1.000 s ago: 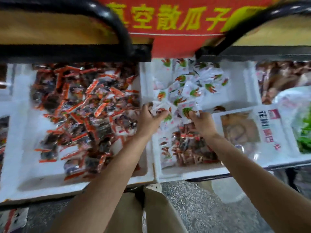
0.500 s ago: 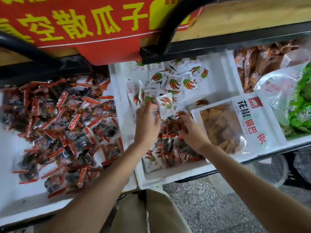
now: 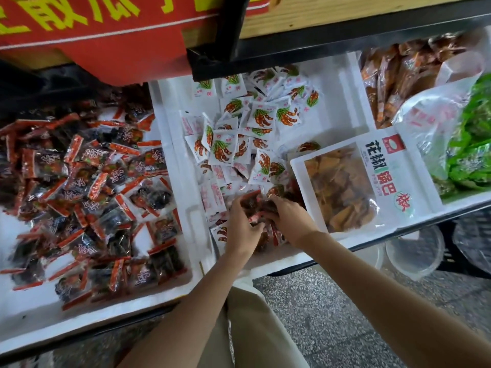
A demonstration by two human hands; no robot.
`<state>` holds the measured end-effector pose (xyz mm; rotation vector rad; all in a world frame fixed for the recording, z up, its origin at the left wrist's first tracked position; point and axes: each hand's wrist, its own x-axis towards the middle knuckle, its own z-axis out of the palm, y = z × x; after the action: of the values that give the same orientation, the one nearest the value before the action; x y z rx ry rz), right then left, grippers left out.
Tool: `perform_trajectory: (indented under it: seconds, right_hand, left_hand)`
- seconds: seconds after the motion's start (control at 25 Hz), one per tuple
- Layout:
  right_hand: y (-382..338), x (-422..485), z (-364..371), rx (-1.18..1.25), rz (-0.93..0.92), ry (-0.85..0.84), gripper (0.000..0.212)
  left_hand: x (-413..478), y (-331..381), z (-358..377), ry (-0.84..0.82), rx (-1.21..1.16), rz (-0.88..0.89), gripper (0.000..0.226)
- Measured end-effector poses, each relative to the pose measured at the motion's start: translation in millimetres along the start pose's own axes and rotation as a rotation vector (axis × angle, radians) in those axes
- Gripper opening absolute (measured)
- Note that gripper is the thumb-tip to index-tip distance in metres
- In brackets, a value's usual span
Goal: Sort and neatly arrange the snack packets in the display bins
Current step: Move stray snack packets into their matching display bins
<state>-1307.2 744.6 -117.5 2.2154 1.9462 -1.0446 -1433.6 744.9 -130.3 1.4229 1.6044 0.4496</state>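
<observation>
Moved nearer: left hand (image 3: 243, 231), right hand (image 3: 291, 221), gripping dark red-trimmed packets (image 3: 256, 204)

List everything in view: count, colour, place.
dark packets: many, black with red edges, left bin
white packets: many, white with red-green print, far part of middle bin
stray dark packets: several, dark-red, middle bin's near end
snack bag: one, white, across middle bin's right rim
brown packets: several, brown, top-right bin
green packets: several, green, in clear bag, far right
banner: one, red with yellow characters, top left
left hand: one, gripping stray dark packets
right hand: one, gripping stray dark packets
</observation>
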Motion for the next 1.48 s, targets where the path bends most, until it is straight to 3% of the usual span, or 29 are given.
perform_trajectory:
  seconds: [0.16, 0.28, 0.4, 0.48, 0.64, 0.88, 1.0, 1.08, 1.2, 1.28, 1.36, 1.48]
  right_hand:
    - [-6.6, -31.9, -0.5, 0.247, 0.003, 0.073, 0.027]
    - [-10.8, -40.5, -2.6, 0.469, 0.146, 0.147, 0.026]
    - [-25.1, -46.9, -5.2, 1.013, 0.212, -0.042, 0.031]
    - [-34.4, -51.5, -3.5, 1.183, 0.162, -0.099, 0.032]
    - [-56.4, -52.1, 2.5, 1.060, -0.004, 0.009, 0.035]
    - [-154.5, -24.7, 14.7, 0.611, -0.250, 0.128, 0.032]
    - [-193.5, -8.1, 17.1, 0.474, -0.367, 0.055, 0.039]
    - [-194.4, -9.6, 20.6, 0.504, -0.474, -0.022, 0.043]
    - [-143.6, -26.2, 28.8, 0.533, -0.393, -0.004, 0.041]
    - [-83.4, -30.8, 33.1, 0.368, -0.183, 0.056, 0.043]
    - [-35.4, -32.2, 32.1, 0.077, -0.027, -0.051, 0.051]
    - [-16.1, -26.3, 28.6, -0.160, -0.008, -0.243, 0.059]
  left_hand:
    - [-6.3, 3.9, -22.9, -0.031, -0.207, -0.077, 0.050]
    - [-13.2, 6.3, -37.0, -0.066, -0.364, -0.146, 0.023]
    - [-22.4, 12.0, -48.4, -0.095, -0.449, -0.155, 0.020]
    - [-30.6, 17.2, -57.1, -0.125, -0.464, -0.117, 0.023]
    - [-46.2, 21.3, -91.1, -0.070, -0.497, -0.004, 0.025]
    - [-57.1, -15.7, -170.7, 0.380, -0.283, 0.044, 0.023]
    - [-47.2, -34.4, -198.7, 0.586, -0.170, 0.106, 0.018]
    - [-37.6, -49.2, -213.4, 0.635, -0.033, 0.086, 0.029]
    - [-28.4, -58.5, -215.1, 0.550, 0.108, -0.013, 0.044]
    - [-29.1, -51.2, -197.4, 0.493, 0.193, 0.127, 0.046]
    - [-31.0, -42.6, -166.0, 0.361, 0.234, 0.312, 0.040]
    - [-32.8, -28.3, -109.8, 0.111, 0.281, 0.401, 0.031]
